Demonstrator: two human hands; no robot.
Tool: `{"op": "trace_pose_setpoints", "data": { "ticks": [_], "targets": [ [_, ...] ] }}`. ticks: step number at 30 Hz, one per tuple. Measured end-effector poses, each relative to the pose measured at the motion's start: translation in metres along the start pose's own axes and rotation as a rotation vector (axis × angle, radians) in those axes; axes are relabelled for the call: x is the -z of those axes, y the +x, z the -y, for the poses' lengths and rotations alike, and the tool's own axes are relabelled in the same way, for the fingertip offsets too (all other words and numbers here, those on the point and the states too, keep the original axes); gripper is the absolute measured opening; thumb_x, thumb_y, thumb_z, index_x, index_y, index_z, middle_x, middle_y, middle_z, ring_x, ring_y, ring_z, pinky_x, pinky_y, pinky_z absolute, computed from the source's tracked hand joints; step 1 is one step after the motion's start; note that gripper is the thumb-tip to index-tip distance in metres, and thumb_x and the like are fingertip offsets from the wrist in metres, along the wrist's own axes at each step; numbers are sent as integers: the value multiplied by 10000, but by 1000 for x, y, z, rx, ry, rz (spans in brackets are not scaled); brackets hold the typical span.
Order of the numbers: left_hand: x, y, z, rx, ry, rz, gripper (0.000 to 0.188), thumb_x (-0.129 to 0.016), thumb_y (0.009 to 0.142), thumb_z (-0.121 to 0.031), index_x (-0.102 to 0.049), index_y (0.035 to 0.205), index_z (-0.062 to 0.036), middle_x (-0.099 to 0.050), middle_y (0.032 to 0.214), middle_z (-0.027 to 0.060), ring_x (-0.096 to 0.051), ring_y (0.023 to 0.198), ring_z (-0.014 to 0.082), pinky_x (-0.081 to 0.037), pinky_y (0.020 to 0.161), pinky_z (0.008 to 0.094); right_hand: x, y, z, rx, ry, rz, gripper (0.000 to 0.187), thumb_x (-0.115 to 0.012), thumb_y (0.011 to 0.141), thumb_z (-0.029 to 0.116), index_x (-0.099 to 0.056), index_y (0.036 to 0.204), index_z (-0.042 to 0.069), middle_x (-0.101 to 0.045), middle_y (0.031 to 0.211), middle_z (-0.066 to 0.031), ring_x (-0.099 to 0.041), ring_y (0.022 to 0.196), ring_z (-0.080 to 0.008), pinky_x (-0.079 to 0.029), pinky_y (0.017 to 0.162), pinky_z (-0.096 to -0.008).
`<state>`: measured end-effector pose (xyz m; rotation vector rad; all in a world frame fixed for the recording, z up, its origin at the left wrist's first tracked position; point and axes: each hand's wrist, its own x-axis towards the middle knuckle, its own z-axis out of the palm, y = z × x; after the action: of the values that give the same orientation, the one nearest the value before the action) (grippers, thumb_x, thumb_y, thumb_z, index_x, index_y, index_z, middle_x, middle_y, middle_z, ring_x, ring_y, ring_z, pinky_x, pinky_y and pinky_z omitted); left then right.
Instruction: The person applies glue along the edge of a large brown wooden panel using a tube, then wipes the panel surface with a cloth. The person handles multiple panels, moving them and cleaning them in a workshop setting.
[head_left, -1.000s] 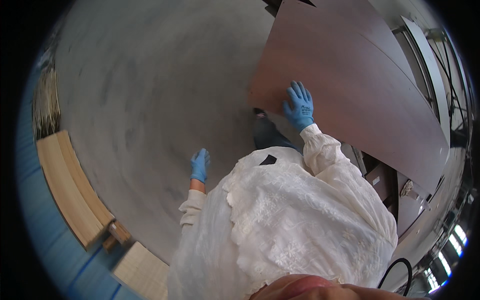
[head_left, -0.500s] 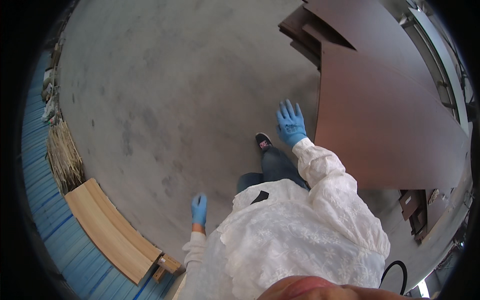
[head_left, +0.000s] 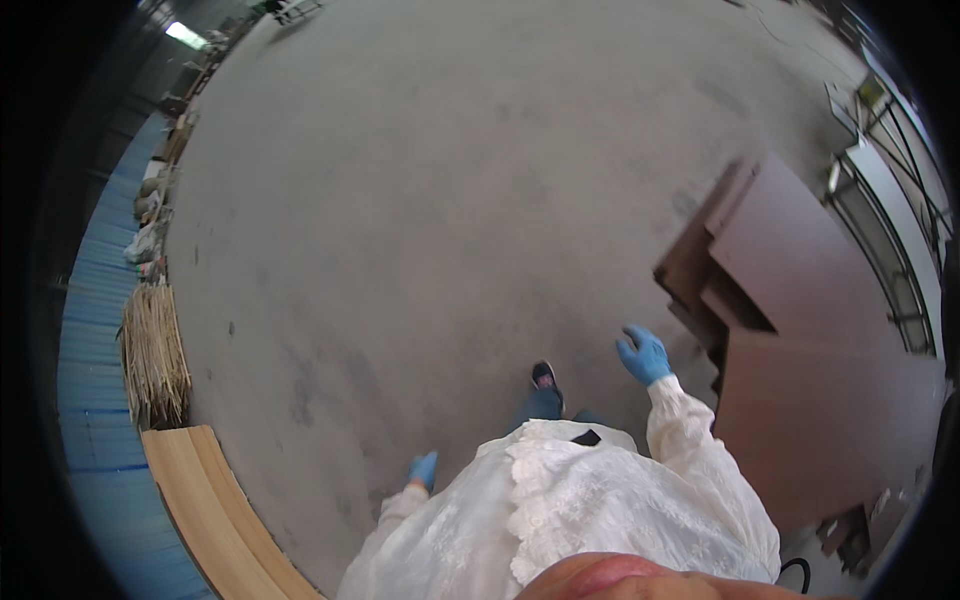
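Observation:
My right hand [head_left: 645, 355], in a blue glove, is held out in front at the right, its thumb apart from its bent fingers. It is open and holds nothing. Nearest to it are large flat brown panels [head_left: 815, 430], stacked at the right; a gap of floor lies between hand and stack. My left hand [head_left: 424, 469], also blue-gloved, hangs low by my left side with its fingers stretched forward. It appears empty and touches nothing; its far side is hidden.
Grey concrete floor [head_left: 420, 200] spreads ahead. Along the left blue wall [head_left: 100, 350] lie wooden boards [head_left: 215, 500] and a bundle of thin sticks [head_left: 155, 350]. A metal frame [head_left: 885, 240] stands beyond the panels. One dark shoe [head_left: 543, 375] shows below me.
The view has tilted up and moved, showing more floor ahead. The brown panels sit lower and farther right in view. My right hand's spread fingers have bent; both hands remain empty.

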<state>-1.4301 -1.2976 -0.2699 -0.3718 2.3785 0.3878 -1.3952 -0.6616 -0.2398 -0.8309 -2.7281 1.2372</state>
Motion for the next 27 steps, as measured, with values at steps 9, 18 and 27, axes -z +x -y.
{"op": "trace_pose_setpoints", "data": {
  "ticks": [9,18,27],
  "targets": [
    [144,237,-550,-636,-213,29,375,-678,924,-392,-730,1059,-46,-763,980,87,-688,888,173,-550,824,355,24,120,-48,-423,93,14,482,-666,898,361,-720,1223,8,-724,1223,-221,-689,1159,-370,-532,1009,-434],
    [187,344,-770,-538,20,177,519,-681,919,-481,-733,1148,-19,-752,1061,130,-685,980,226,-539,890,369,93,389,-46,-521,-10,201,502,-600,909,398,-719,1265,65,-704,1258,-219,-669,1192,-375,-515,1042,-439],
    [226,506,-876,-281,274,302,533,-650,915,-489,-746,1048,19,-744,952,182,-669,787,227,-537,704,448,186,631,-86,-537,129,-88,518,-616,913,401,-713,1261,30,-691,1295,-221,-649,1233,-380,-493,1073,-439]
  ]
}}
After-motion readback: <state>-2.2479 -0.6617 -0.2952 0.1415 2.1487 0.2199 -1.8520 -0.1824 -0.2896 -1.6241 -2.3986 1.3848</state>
